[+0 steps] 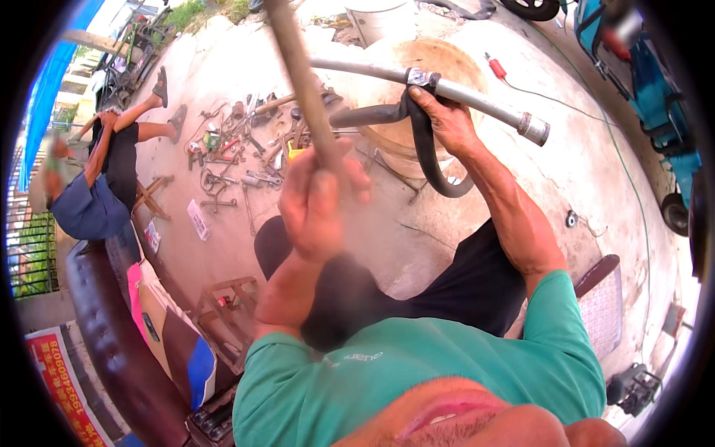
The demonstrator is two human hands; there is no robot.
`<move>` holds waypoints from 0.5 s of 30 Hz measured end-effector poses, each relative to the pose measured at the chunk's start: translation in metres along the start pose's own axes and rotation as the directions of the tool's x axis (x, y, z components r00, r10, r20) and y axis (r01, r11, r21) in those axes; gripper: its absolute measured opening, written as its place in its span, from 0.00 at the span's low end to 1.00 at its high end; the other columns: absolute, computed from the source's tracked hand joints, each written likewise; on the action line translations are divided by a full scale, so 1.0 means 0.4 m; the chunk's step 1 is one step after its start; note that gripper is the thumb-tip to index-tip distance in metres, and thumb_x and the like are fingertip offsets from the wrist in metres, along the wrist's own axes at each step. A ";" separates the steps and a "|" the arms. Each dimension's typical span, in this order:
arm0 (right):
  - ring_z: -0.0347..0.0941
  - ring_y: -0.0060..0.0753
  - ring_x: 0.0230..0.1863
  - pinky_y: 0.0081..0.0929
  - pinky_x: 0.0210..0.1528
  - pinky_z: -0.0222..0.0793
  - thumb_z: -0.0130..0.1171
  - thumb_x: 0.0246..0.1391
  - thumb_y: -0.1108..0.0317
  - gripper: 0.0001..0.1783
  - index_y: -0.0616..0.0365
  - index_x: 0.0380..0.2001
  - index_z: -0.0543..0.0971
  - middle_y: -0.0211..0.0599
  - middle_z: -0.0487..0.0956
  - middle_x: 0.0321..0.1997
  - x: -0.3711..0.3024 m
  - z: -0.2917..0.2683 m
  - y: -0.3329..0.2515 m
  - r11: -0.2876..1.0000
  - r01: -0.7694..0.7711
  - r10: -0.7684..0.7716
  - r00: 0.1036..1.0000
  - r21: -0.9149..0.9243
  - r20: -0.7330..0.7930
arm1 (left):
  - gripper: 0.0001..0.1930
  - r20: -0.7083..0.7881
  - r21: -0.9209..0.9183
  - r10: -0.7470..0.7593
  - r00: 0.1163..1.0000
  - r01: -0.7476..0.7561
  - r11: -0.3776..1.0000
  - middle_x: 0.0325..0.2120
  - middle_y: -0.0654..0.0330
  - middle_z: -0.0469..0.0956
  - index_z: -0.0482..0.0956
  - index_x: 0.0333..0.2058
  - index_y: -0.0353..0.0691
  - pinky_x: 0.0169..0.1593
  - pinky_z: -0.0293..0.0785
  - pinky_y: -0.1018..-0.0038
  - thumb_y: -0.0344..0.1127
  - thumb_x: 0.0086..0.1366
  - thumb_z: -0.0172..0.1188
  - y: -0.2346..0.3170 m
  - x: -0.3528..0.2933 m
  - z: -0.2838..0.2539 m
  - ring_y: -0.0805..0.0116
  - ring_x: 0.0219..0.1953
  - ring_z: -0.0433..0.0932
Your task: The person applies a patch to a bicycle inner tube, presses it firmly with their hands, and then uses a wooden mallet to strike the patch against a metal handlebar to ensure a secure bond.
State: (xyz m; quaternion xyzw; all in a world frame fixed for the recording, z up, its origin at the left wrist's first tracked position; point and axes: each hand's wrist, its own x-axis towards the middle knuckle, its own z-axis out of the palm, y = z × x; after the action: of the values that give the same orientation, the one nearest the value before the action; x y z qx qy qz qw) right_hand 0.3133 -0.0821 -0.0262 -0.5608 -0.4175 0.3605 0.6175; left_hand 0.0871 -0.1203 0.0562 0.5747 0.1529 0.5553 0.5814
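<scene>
The pipe (484,104), a grey metal one with a collar at its right end, crosses in front of the person; its left end runs up to the stick (302,74), and how far it goes behind that cannot be told. The right hand (447,123) has its grip closed on the pipe, thumb on the near side and fingers mostly hidden behind. It also pins a black rubber tube (426,141) against the pipe; the tube loops below the pipe, and where its left end stops is covered by the left hand. That left hand (316,201), below the pipe's left end, is clenched round the wooden stick, though blur makes its fingers hard to part; the stick's top is cut off above the pipe. Beyond the pipe, a tan tub (447,48) is partly covered by it. Left of the pipe, tools (262,179) lie scattered on the floor (566,179), many too small to tell apart, and farther left sits another person (89,205). Far right of the pipe, a blue vehicle (655,97) is cut by the dark rim, so its full shape cannot be made out.
</scene>
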 end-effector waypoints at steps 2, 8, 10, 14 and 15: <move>0.71 0.23 0.39 0.27 0.42 0.68 0.61 0.60 0.54 0.19 0.59 0.42 0.80 0.31 0.79 0.35 -0.001 -0.008 0.014 0.999 0.014 -0.014 1.000 0.034 0.014 | 0.18 0.072 0.184 -0.137 0.988 0.122 0.975 0.27 0.57 0.76 0.71 0.53 0.32 0.31 0.73 0.74 0.39 0.73 0.48 -0.040 -0.010 -0.028 0.72 0.25 0.75; 0.73 0.25 0.40 0.28 0.42 0.70 0.60 0.61 0.55 0.18 0.59 0.42 0.80 0.32 0.80 0.37 0.007 -0.023 -0.010 0.978 -0.090 0.106 0.991 -0.186 0.081 | 0.15 0.141 -0.117 -0.148 0.979 0.165 0.979 0.26 0.59 0.76 0.72 0.50 0.33 0.27 0.72 0.76 0.38 0.72 0.50 0.011 0.018 -0.009 0.72 0.21 0.73; 0.73 0.25 0.40 0.28 0.42 0.69 0.61 0.61 0.56 0.17 0.59 0.42 0.80 0.31 0.80 0.36 -0.005 -0.021 0.020 0.999 -0.040 0.041 0.993 -0.006 0.109 | 0.15 0.118 0.035 -0.312 0.943 0.310 0.950 0.26 0.57 0.76 0.72 0.51 0.33 0.27 0.73 0.74 0.37 0.73 0.47 -0.030 0.007 -0.027 0.71 0.20 0.72; 0.71 0.22 0.42 0.26 0.47 0.68 0.61 0.61 0.64 0.12 0.58 0.45 0.78 0.29 0.78 0.38 -0.009 -0.036 -0.014 0.997 0.075 -0.072 0.983 -0.012 0.170 | 0.15 0.080 -0.080 -0.562 0.824 0.567 0.820 0.24 0.54 0.76 0.72 0.50 0.32 0.28 0.73 0.71 0.35 0.73 0.45 -0.011 0.006 -0.016 0.70 0.16 0.68; 0.71 0.22 0.43 0.25 0.48 0.69 0.60 0.62 0.68 0.11 0.57 0.46 0.77 0.28 0.77 0.39 -0.016 -0.038 -0.019 0.999 0.018 -0.007 0.977 -0.048 0.211 | 0.15 0.065 -0.189 -0.441 0.895 0.445 0.875 0.24 0.55 0.76 0.72 0.49 0.31 0.28 0.73 0.72 0.35 0.73 0.45 0.033 -0.001 -0.014 0.71 0.16 0.68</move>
State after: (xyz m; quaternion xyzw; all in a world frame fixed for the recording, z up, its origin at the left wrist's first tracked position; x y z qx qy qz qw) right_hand 0.3244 -0.0948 -0.0195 -0.5317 -0.4929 0.4036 0.5581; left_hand 0.0763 -0.1217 0.0654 0.4689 0.2184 0.4141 0.7490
